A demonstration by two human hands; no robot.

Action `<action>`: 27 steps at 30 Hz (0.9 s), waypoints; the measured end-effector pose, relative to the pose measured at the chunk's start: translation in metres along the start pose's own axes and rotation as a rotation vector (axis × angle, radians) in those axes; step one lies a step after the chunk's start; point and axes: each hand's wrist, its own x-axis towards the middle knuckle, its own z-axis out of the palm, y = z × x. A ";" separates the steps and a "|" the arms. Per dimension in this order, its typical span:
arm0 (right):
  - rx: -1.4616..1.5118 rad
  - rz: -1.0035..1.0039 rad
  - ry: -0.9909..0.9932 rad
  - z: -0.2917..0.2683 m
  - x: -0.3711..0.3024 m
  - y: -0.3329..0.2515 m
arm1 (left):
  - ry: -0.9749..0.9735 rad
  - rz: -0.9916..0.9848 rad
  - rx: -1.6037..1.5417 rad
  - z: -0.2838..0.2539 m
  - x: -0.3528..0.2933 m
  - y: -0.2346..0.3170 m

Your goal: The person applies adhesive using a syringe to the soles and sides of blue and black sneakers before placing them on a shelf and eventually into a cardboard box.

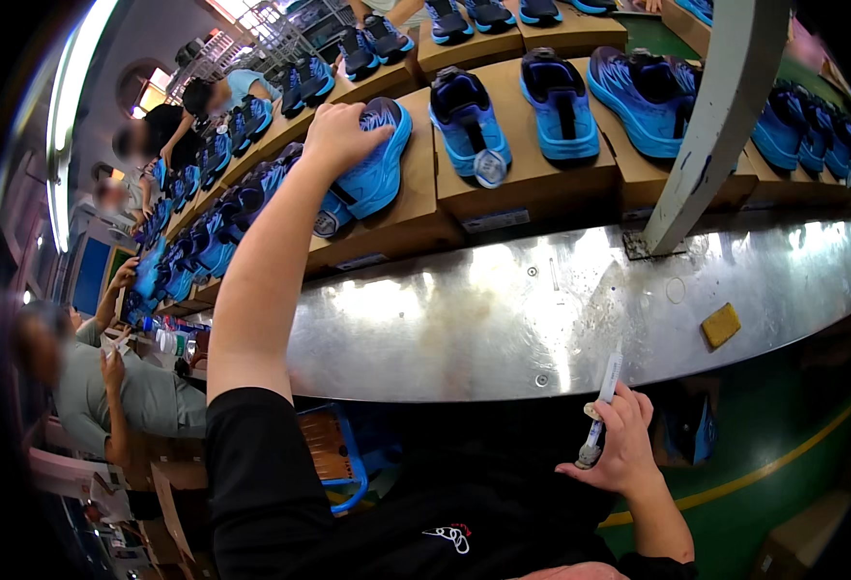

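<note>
My left hand [340, 142] reaches out to the row of shoes and grips a blue-and-black running shoe [379, 179] by its upper. The shoe is tilted, with its light blue sole facing right, above a brown cardboard box [398, 224]. Lower right, near the bench's front edge, my right hand [626, 440] is closed round a slim white pen-like tool [609, 379]. Its thin tip points away from me, and a greyish lump shows at its lower end; its exact kind is unclear. Beside the held shoe, another running shoe [469, 126] carries a round tag.
A shiny metal bench [445, 333] runs across in front of me, with a yellow sponge [721, 326] on its right part. A white metal post [710, 135] rises from it. Boxes with more shoes line the far side. A co-worker in grey [121, 387] is at left.
</note>
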 end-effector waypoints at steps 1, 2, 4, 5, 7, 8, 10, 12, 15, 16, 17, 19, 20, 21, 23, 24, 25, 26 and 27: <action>0.011 0.018 -0.025 -0.003 -0.003 0.001 | -0.101 -0.052 -0.016 -0.009 -0.003 0.006; 0.022 0.038 -0.046 -0.005 -0.005 0.001 | -0.047 -0.086 -0.042 -0.009 -0.001 0.002; -0.002 -0.011 -0.019 -0.010 -0.001 -0.002 | 0.045 -0.164 -0.096 -0.002 0.004 -0.013; -0.025 -0.025 -0.002 -0.008 0.001 -0.005 | -0.086 -0.213 -0.153 0.005 0.002 -0.028; -0.080 -0.028 0.029 -0.006 0.000 -0.004 | -0.102 -0.270 -0.274 0.012 -0.005 -0.014; -0.073 -0.005 0.023 -0.004 -0.002 -0.004 | -0.111 -0.299 -0.324 0.008 -0.010 -0.007; -0.042 0.030 0.019 -0.001 -0.003 -0.006 | -0.142 -0.245 -0.330 -0.013 -0.021 0.011; 0.024 0.047 -0.005 -0.001 -0.001 -0.009 | -0.099 -0.207 -0.356 -0.033 -0.037 0.012; 0.274 0.168 -0.032 -0.004 -0.002 -0.008 | 0.216 0.015 -0.527 -0.053 -0.099 0.014; 0.319 0.227 -0.071 -0.008 -0.002 -0.008 | 0.349 0.149 -0.513 -0.062 -0.129 0.016; 0.378 0.298 -0.063 -0.010 -0.005 -0.008 | 0.365 0.279 -0.523 -0.072 -0.157 0.020; 0.453 0.394 -0.028 -0.010 -0.010 -0.004 | 0.234 0.400 -0.574 -0.084 -0.213 0.034; 0.515 0.465 0.026 -0.008 -0.004 -0.008 | 0.080 0.380 -0.609 -0.083 -0.238 0.046; 0.609 0.561 0.042 -0.012 0.006 -0.016 | -0.026 0.398 -0.654 -0.072 -0.256 0.055; 0.691 0.667 0.005 -0.016 0.017 -0.025 | -0.060 0.443 -0.672 -0.063 -0.284 0.073; 0.656 0.708 -0.010 -0.022 0.022 -0.033 | 0.019 0.480 -0.653 -0.063 -0.288 0.081; 0.635 0.745 -0.035 -0.035 0.023 -0.041 | 0.046 0.497 -0.702 -0.066 -0.289 0.089; 0.616 0.771 -0.064 -0.042 0.025 -0.045 | 0.152 0.530 -0.721 -0.061 -0.291 0.098; 0.634 0.768 0.011 -0.043 0.024 -0.050 | 0.141 0.539 -0.764 -0.059 -0.293 0.105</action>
